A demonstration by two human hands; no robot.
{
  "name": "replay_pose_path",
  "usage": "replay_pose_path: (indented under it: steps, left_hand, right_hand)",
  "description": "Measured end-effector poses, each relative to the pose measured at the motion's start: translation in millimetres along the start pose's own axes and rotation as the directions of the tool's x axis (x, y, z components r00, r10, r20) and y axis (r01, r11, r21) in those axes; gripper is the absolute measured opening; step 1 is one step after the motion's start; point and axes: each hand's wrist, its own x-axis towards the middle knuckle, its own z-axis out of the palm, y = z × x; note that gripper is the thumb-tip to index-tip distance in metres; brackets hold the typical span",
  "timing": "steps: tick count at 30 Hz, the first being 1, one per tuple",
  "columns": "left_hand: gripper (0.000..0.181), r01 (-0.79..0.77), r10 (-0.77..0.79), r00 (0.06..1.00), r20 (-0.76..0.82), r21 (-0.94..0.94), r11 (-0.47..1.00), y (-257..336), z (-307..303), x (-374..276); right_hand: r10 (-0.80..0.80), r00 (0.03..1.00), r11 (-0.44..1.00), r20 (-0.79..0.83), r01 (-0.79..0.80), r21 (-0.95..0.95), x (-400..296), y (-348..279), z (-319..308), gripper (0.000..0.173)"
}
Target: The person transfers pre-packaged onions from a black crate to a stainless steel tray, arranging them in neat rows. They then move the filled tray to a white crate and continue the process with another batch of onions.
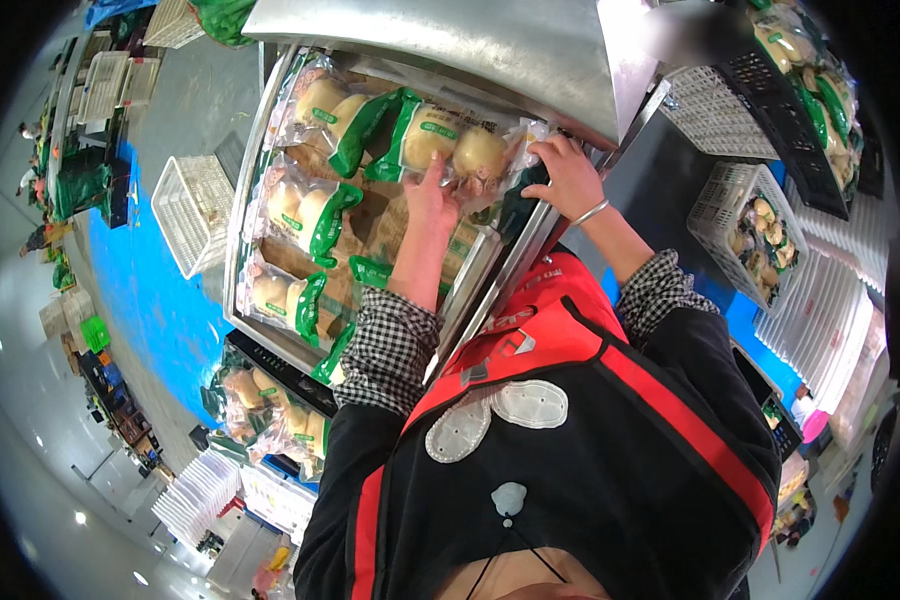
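Note:
Before me is a metal machine bed (229, 300) holding several clear plastic bags with green ends, each containing round pale-yellow produce. My left hand (431, 199) grips the lower edge of the top-right bag (450, 142); its thumb lies over the plastic and the other fingers are partly hidden. Over that bag's clear right end, the fingertips of my right hand (570, 176) touch the plastic near the bed's right side, with the thumb held apart. Left of it lie the upper-left bag (322, 101), a middle bag (296, 206) and a lower bag (277, 296). My left forearm partly covers further bags.
A raised steel lid (450, 37) hangs over the bed's far side. White plastic crates (195, 214) stand on the left floor. At right are a produce-filled crate (757, 240) and a black crate (787, 127). More bagged produce (270, 405) lies at lower left.

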Motion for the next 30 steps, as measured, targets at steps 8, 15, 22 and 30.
replay_pose_path:
  steps: [8,15,22,30]
  left_hand:
    - [0.078,-0.283,0.282,0.945,0.166,0.849,0.447,-54,-51,-31]
    - [0.071,-0.339,0.411,0.879,0.24,0.922,0.187,-56,-43,-46]
    - [0.069,-0.223,0.337,0.933,0.127,0.938,0.263,-42,-31,-68]
    - [0.025,-0.775,0.172,0.221,0.96,0.28,-0.566,-43,-38,-87]
  right_hand:
    - [0.029,1.0,0.998,0.002,-0.029,0.046,-5,2,-11,0.054]
    - [0.096,0.995,0.946,-0.026,-0.099,-0.308,-8,-3,-1,0.046]
    - [0.102,0.995,0.922,-0.023,-0.103,-0.374,-8,1,4,0.054]
    - [0.112,0.994,0.932,-0.01,-0.109,-0.346,-6,0,1,0.055]
